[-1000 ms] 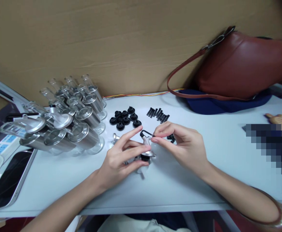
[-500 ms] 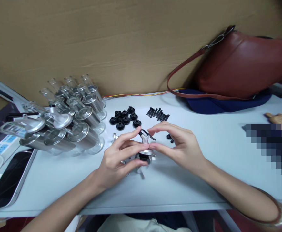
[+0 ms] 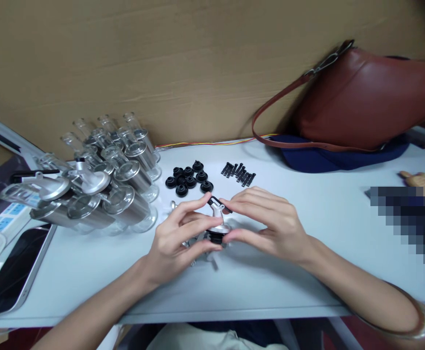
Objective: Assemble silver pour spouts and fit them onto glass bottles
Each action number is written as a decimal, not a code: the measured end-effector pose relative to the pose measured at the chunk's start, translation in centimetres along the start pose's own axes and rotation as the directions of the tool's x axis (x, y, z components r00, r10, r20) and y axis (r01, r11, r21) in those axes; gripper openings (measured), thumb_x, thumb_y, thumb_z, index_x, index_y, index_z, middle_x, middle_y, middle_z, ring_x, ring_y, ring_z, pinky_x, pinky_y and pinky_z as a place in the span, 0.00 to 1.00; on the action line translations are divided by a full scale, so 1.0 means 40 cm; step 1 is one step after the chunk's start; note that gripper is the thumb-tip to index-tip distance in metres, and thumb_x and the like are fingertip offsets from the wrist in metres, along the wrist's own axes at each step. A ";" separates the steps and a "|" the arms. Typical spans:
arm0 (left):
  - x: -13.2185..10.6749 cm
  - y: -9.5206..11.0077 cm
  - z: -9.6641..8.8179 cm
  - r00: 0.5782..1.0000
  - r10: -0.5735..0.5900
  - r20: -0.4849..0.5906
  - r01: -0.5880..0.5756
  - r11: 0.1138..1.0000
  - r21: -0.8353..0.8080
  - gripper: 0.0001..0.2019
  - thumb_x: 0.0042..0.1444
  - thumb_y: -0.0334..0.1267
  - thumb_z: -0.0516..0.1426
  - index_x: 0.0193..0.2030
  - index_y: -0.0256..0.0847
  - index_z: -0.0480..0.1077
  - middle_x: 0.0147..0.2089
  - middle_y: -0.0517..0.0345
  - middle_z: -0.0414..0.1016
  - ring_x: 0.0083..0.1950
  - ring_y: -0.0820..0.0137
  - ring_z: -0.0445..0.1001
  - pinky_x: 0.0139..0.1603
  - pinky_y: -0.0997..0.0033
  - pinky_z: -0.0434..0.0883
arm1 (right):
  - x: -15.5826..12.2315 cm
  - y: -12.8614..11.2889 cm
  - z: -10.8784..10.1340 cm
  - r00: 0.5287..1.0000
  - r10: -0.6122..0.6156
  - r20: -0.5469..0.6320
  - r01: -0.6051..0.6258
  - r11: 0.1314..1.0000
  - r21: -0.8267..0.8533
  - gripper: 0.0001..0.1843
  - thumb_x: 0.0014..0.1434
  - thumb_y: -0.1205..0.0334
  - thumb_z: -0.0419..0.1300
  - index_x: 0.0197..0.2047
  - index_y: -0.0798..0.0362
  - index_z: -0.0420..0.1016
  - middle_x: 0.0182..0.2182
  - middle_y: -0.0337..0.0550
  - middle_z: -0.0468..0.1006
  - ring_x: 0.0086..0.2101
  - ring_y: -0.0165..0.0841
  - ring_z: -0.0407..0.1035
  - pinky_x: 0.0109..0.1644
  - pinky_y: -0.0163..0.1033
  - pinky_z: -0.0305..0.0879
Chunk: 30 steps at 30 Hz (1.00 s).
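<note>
Between both hands is a silver lid with a short upright neck, a black lever on top and a black rubber seal below. My left hand is closed on it, fingertips at the lever's end and neck, thumb under the seal. The fingertips of my right hand pinch its right side, one finger on the lever and the thumb at the rim. Other metal pieces lie partly hidden under my left hand. Beyond it sits a cluster of black rubber seals, with several small black levers to their right.
At left stand several glass-and-steel cups with handles, two carrying silver lids. A phone lies by a white power strip. A brown bag rests on a dark blue cap. Another person's hand shows far right.
My right fingers have shifted from the lever's tip and neck to a lower grip, with the thumb now at the lid's rim. The left hand has barely moved.
</note>
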State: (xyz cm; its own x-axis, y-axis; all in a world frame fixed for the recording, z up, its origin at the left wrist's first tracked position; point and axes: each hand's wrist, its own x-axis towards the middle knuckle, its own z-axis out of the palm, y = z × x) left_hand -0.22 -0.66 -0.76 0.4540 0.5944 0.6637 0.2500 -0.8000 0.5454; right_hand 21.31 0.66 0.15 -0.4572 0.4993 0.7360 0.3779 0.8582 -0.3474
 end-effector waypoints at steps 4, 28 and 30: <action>0.002 0.001 0.000 1.000 -0.006 0.001 0.006 1.000 0.000 0.17 0.56 0.34 0.61 0.53 0.42 0.71 0.58 0.45 0.67 0.47 0.66 0.79 0.47 0.68 0.80 | 0.002 -0.001 0.000 1.000 0.009 -0.004 -0.009 1.000 0.021 0.16 0.60 0.54 0.62 0.48 0.55 0.73 0.29 0.46 0.80 0.29 0.34 0.73 0.34 0.40 0.70; -0.003 -0.004 0.004 0.999 -0.049 0.015 0.048 0.999 0.017 0.16 0.56 0.35 0.61 0.51 0.41 0.72 0.56 0.47 0.66 0.42 0.71 0.79 0.44 0.70 0.80 | 0.000 -0.007 0.007 0.937 0.142 0.318 -0.106 0.986 -0.128 0.18 0.69 0.52 0.43 0.42 0.58 0.65 0.32 0.51 0.71 0.29 0.37 0.68 0.31 0.41 0.67; -0.003 -0.003 0.002 0.999 -0.044 0.021 0.043 0.999 0.017 0.15 0.56 0.35 0.61 0.51 0.42 0.73 0.55 0.48 0.67 0.41 0.71 0.79 0.44 0.70 0.80 | -0.001 -0.011 0.008 0.930 0.150 0.336 -0.107 0.984 -0.142 0.18 0.70 0.53 0.41 0.42 0.57 0.64 0.32 0.49 0.70 0.28 0.36 0.67 0.30 0.41 0.66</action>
State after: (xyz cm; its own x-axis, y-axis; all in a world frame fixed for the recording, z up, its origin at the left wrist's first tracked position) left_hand -0.22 -0.63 -0.96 0.4603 0.6270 0.6285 0.2839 -0.7747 0.5650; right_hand 20.89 0.31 0.08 -0.6394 0.6327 0.4368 0.5350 0.7742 -0.3382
